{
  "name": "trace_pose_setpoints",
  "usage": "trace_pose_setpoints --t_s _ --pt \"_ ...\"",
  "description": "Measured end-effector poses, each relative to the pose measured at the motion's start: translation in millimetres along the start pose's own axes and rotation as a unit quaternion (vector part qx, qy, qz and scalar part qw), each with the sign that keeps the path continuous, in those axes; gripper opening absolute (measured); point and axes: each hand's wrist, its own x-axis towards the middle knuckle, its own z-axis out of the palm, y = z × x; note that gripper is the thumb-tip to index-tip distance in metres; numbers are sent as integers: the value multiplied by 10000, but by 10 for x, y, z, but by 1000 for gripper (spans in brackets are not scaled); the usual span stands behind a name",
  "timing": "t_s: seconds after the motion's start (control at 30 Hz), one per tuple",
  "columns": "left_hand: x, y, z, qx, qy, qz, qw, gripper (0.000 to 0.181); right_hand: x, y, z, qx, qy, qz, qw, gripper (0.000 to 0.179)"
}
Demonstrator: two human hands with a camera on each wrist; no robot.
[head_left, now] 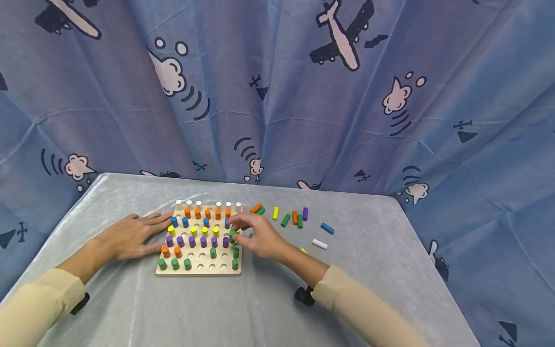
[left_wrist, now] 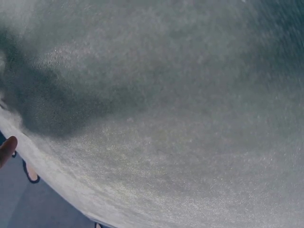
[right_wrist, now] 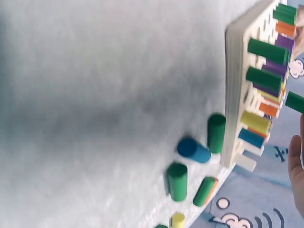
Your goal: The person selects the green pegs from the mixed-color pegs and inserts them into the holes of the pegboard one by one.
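Observation:
A wooden pegboard (head_left: pixel 199 273) lies on the table, its rows filled with white, orange, blue, yellow, purple and green pegs. My left hand (head_left: pixel 132 236) rests flat beside it, fingers spread against the left edge. Over the right edge, my right hand (head_left: pixel 260 236) pinches a green peg (right_wrist: pixel 295 102) between thumb and fingers, above the board. Green pegs stand in holes along the right column, below the hand in the head view. Several holes in the two nearest rows hold no peg. The left wrist view shows mostly tablecloth and one fingertip (left_wrist: pixel 7 149).
Loose pegs are scattered right of the board: a blue peg (head_left: pixel 327 228), a white peg (head_left: pixel 319 244), a purple peg (head_left: pixel 305 214), a yellow peg (head_left: pixel 275 213) and several green and orange ones. Behind the grey-covered table (head_left: pixel 368 270) hangs a blue printed curtain (head_left: pixel 277 96).

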Motion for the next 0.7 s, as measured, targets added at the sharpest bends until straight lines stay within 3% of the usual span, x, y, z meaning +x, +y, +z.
trace_pose_setpoints --t_s 0.23,0.7 --pt "2 -5 2 0 -35 -1 10000 73 -11 41 152 16 -83 82 9999 30" --pt "6 1 -11 -5 -51 17 10000 73 -46 129 267 -12 -85 44 10000 29"
